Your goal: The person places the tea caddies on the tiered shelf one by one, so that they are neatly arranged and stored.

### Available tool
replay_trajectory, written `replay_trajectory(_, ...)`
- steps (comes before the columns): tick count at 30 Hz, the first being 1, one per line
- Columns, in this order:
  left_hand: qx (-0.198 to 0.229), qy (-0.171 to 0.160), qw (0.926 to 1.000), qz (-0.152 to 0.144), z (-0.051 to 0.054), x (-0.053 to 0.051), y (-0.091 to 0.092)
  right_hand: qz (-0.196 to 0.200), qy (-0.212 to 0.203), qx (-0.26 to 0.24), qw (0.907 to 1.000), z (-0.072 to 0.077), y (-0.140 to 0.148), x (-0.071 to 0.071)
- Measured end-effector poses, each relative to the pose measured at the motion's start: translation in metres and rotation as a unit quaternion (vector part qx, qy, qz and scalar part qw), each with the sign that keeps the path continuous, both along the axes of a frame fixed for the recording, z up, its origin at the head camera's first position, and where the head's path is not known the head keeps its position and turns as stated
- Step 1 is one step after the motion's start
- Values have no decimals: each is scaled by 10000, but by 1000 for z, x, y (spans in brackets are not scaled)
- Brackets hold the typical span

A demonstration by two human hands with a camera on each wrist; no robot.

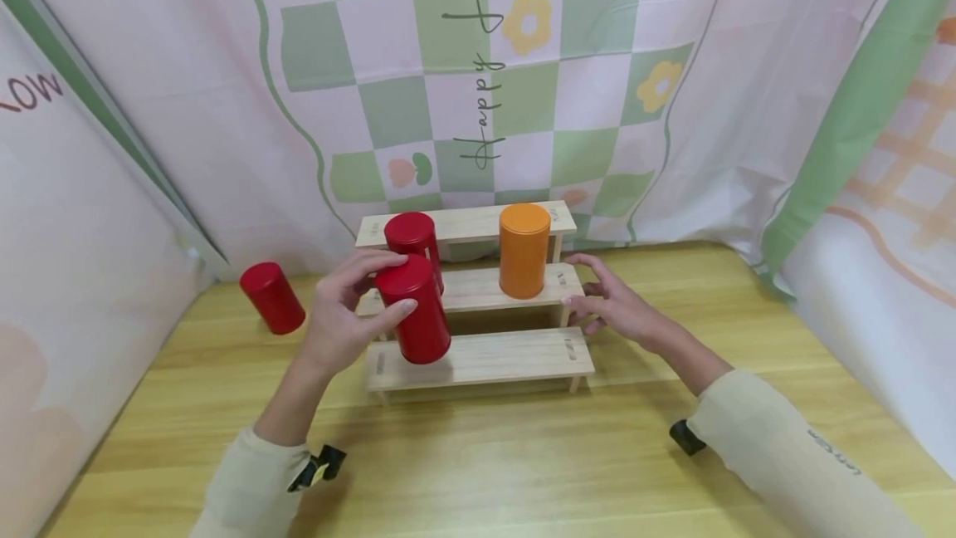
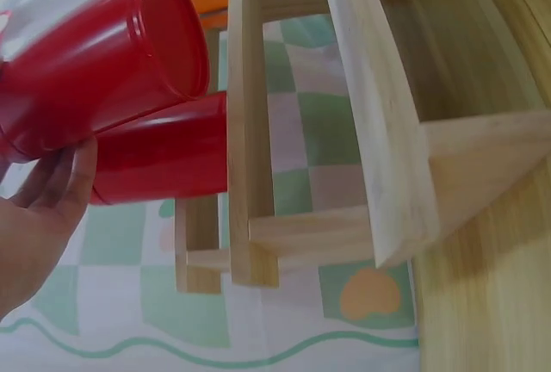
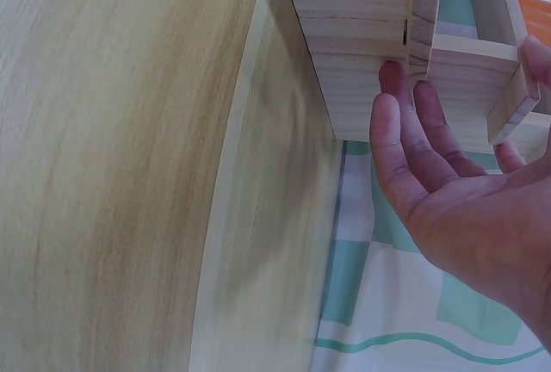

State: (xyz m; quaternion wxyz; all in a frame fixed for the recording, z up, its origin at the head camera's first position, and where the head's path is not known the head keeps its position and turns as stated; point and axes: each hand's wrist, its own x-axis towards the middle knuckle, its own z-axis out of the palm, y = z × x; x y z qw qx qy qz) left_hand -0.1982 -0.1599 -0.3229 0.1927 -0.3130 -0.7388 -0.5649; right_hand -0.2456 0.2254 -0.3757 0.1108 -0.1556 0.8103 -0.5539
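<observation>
My left hand (image 1: 338, 324) grips a red cylindrical canister (image 1: 422, 324), thumb on the near side and fingers round its top and far side. It is held slightly tilted above the lowest tier of a three-tier wooden display rack (image 1: 508, 357); in the left wrist view its flat base (image 2: 175, 32) shows clear of the wood. Behind it, another red canister (image 1: 410, 228) stands on the middle tier, partly hidden. An orange canister (image 1: 523, 260) stands at that tier's right. My right hand (image 1: 623, 310) holds the middle tier's right end between thumb and index finger, other fingers hanging loose (image 3: 435, 144).
A third red canister (image 1: 273, 299) stands on the wooden table (image 1: 478, 463), left of the rack. Curtain-like cloth (image 1: 523, 98) with green checks hangs behind the rack, and printed cloth closes off both sides.
</observation>
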Motion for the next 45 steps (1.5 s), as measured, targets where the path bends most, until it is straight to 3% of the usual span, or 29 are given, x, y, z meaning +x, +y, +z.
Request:
replay_trajectory(11,-410,-121,9990,-92,-3,-1,16,-19,21,-42,10000,0,0,1)
replay_trajectory(19,-510,-392,9977,-230,-6,-2,33,-25,23,-54,10000,0,-1,1)
replay_trajectory(32,-579,-776,9943,-452,-20,-9,58,-6,-10,-82,10000,2,-1,2)
replay_trajectory(45,-713,-875,9924,-484,-25,-17,74,-26,-25,-62,10000,3,-1,1)
